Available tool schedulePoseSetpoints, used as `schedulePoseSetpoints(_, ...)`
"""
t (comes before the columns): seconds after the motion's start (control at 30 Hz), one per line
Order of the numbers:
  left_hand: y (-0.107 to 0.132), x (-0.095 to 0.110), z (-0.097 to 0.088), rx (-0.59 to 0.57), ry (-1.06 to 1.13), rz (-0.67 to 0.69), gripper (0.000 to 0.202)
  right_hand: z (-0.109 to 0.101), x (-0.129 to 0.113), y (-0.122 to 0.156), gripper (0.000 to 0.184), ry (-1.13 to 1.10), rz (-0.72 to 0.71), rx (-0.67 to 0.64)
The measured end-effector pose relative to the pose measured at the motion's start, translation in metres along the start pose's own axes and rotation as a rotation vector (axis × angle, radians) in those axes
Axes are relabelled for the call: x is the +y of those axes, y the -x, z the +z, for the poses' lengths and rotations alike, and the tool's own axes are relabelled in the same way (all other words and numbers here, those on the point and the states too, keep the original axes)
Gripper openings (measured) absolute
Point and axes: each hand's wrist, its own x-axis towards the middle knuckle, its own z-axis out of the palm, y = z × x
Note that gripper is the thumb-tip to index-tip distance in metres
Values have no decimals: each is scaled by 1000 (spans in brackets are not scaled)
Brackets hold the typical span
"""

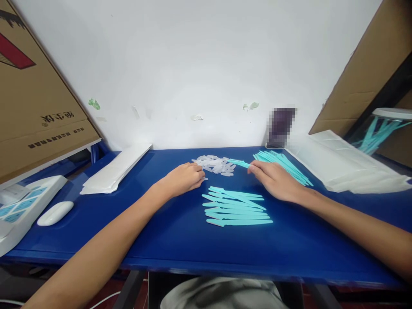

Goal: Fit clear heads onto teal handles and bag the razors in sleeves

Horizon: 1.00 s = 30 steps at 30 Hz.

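My right hand (270,176) pinches a turquoise eyebrow razor (240,163) by its handle end, its blade end pointing left over a pile of small clear plastic blade caps (215,164). My left hand (187,177) is at the left edge of that pile, fingers curled together. A pale cap shows by its fingertips, but whether they grip it is hidden. Nearer to me, several turquoise razors (236,208) lie in a rough row, blade ends to the left. Behind my right hand lies another heap of turquoise razors (283,165).
On the blue table (174,240), white flat packets (116,169) lie left and a translucent plastic bag (347,163) right. A white mouse (55,213) sits beside a white device (28,206). A phone-like object (280,128) leans on the wall. A clear tub (380,133) holds more razors.
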Motion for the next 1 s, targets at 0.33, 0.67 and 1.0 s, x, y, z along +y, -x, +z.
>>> schedulePoseSetpoints(0.33,-7,3,-11,-76,90,-135,18,3,0,-1,42,108,-12,-41)
schedulePoseSetpoints(0.67,-7,6,5,378,776,-197,20,6,-6,2,34,-80,-170,34)
schedulePoseSetpoints(1.0,-23,41,-2,582,1669,-375,39,17,-32,6,33,-727,-52,54)
